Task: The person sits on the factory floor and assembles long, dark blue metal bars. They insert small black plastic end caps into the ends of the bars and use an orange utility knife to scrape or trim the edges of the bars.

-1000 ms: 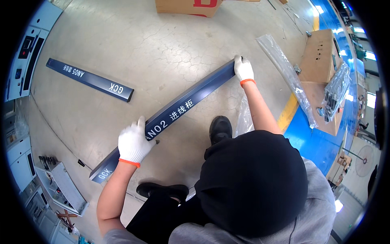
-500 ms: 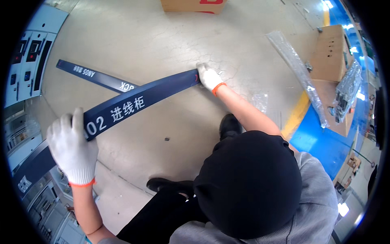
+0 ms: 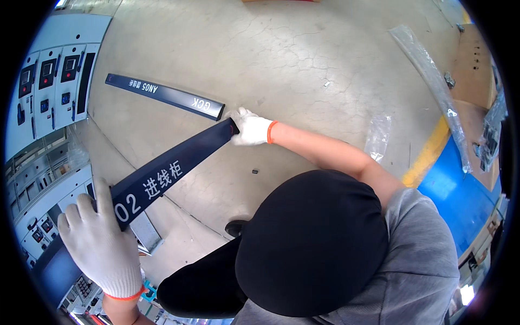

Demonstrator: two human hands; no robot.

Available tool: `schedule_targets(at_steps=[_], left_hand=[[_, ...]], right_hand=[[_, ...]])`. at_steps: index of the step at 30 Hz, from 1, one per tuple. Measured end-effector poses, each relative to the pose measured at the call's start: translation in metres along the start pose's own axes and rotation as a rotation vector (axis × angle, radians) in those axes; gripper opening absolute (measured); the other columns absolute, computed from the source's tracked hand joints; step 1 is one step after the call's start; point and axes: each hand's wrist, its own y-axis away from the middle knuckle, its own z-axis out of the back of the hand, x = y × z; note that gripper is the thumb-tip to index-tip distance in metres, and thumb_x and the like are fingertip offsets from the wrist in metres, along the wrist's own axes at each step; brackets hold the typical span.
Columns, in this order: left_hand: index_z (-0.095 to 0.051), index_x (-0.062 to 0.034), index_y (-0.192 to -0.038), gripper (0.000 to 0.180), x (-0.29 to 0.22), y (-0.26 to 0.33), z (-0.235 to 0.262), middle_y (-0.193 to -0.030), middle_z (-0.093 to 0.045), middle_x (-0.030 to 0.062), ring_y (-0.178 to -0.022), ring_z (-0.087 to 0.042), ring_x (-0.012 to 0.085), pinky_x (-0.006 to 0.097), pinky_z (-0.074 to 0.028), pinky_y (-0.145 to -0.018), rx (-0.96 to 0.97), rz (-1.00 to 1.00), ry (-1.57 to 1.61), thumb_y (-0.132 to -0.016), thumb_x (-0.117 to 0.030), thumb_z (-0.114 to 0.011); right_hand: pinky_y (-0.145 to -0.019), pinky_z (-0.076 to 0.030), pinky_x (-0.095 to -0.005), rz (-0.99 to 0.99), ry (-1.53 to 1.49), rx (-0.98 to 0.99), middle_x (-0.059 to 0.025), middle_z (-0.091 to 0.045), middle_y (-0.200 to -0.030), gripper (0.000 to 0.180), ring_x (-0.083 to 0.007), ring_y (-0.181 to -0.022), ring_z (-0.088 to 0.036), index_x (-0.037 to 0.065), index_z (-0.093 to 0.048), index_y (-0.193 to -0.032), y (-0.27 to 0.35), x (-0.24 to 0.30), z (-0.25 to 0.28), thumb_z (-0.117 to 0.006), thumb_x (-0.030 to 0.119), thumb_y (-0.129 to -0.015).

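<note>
A long dark-blue panel strip (image 3: 181,157) with white lettering slants across the view, held up off the floor between both gloved hands. My left hand (image 3: 100,244), in a white knit glove with an orange cuff, grips the strip's nearer left part, its fingers wrapped over the edge. Around the far right end closes my right hand (image 3: 252,129), gloved the same way. A second dark-blue strip (image 3: 174,98) with white lettering lies on the floor just beyond; its near end is close to my right hand.
Grey-white electrical cabinets (image 3: 59,70) stand at the left. On the right lie a long clear plastic wrap (image 3: 433,86), opened cardboard (image 3: 470,81) and a small plastic bag (image 3: 378,138). Yellow and blue floor markings (image 3: 433,189) run there. A black cap (image 3: 311,244) hides the lower middle.
The held strip's right end has swung nearer and left, and my right hand with it. The view has shifted, with the cabinets showing more. Both hands keep their hold.
</note>
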Motion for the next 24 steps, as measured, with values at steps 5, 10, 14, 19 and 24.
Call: schedule_targets(at_steps=[5, 10, 14, 19, 24], left_hand=[[-0.068, -0.0094, -0.127, 0.053, -0.027, 0.004, -0.013, -0.104, -0.067, 0.0110, -0.095, -0.063, 0.0281, 0.043, -0.050, -0.099, 0.065, -0.055, 0.010, -0.075, -0.005, -0.077], [-0.067, -0.0098, -0.132, 0.066, -0.019, 0.013, -0.003, -0.107, -0.066, 0.0115, -0.100, -0.063, 0.0299, 0.044, -0.050, -0.102, 0.086, -0.044, 0.029, -0.068, -0.001, -0.082], [-0.067, -0.0103, -0.131, 0.065, -0.026, -0.003, -0.027, -0.107, -0.066, 0.0116, -0.100, -0.063, 0.0303, 0.044, -0.051, -0.100, 0.078, -0.058, 0.074, -0.068, 0.000, -0.082], [-0.067, -0.0124, -0.132, 0.067, -0.011, 0.003, -0.061, -0.109, -0.067, 0.0129, -0.106, -0.064, 0.0327, 0.044, -0.051, -0.101, 0.199, -0.014, 0.131, -0.068, 0.000, -0.084], [-0.067, -0.0144, -0.136, 0.071, -0.005, 0.030, -0.115, -0.114, -0.067, 0.0142, -0.111, -0.064, 0.0344, 0.047, -0.050, -0.104, 0.244, 0.033, 0.257, -0.069, 0.002, -0.082]], right_hand=[[-0.114, -0.048, -0.0484, 0.280, 0.323, -0.023, -0.0241, -0.057, -0.138, 0.069, -0.0426, -0.134, -0.052, 0.002, -0.059, -0.143, -0.001, 0.004, -0.010, -0.073, 0.020, -0.078], [-0.116, -0.047, -0.0469, 0.284, 0.130, 0.086, -0.0227, -0.059, -0.140, 0.061, -0.0415, -0.135, -0.054, 0.004, -0.063, -0.141, -0.011, -0.019, -0.020, -0.066, 0.009, -0.081], [-0.120, -0.044, -0.0454, 0.212, 0.103, -0.025, -0.0207, -0.060, -0.143, 0.058, -0.0385, -0.138, -0.054, 0.006, -0.061, -0.144, -0.006, -0.054, 0.013, -0.064, 0.006, -0.085], [-0.115, -0.045, -0.0449, 0.279, 0.505, -0.096, -0.0155, -0.062, -0.136, 0.061, -0.0343, -0.134, -0.056, 0.006, -0.065, -0.140, 0.007, -0.045, -0.006, -0.076, 0.025, -0.083], [-0.107, -0.047, -0.0448, 0.356, 0.463, -0.293, -0.0108, -0.063, -0.129, 0.065, -0.0313, -0.128, -0.058, 0.008, -0.068, -0.130, 0.009, -0.052, -0.031, -0.086, 0.040, -0.076]])
